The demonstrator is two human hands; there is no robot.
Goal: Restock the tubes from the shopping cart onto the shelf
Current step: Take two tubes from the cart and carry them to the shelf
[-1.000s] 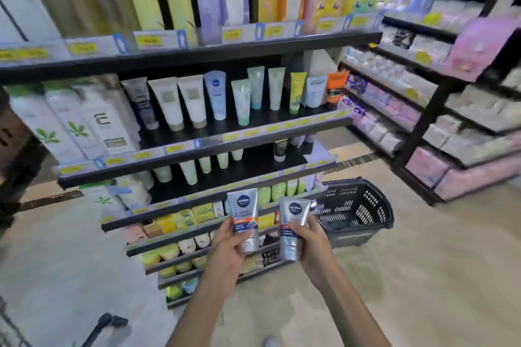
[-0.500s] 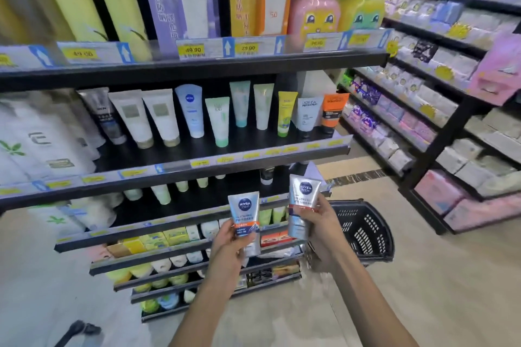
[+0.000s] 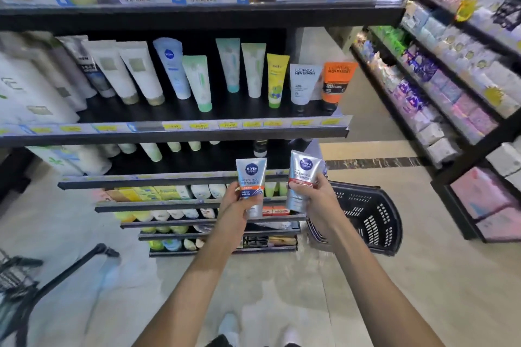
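My left hand [image 3: 238, 204] grips a silver Nivea Men tube [image 3: 251, 177] upright by its lower half. Beside it, my right hand [image 3: 317, 200] grips a second silver Nivea Men tube [image 3: 304, 170], tilted slightly right. Both tubes are held in front of the lower tiers of the black shelf unit [image 3: 174, 134]. The middle tier carries a row of standing tubes, ending at the right with a white L'Oreal tube [image 3: 303, 83] and an orange L'Oreal tube [image 3: 337, 82]. Bare black shelf shows between some of the tubes.
A black plastic shopping basket [image 3: 369, 218] sits on the floor behind my right hand. A cart frame [image 3: 19, 282] shows at the bottom left. Another black shelf rack [image 3: 456, 98] with packets runs along the right. Beige floor lies between the racks.
The view has moved closer to the shelf and tilted up. Both hands kept their tubes and rose a little; the right tube now stands slightly higher than the left.
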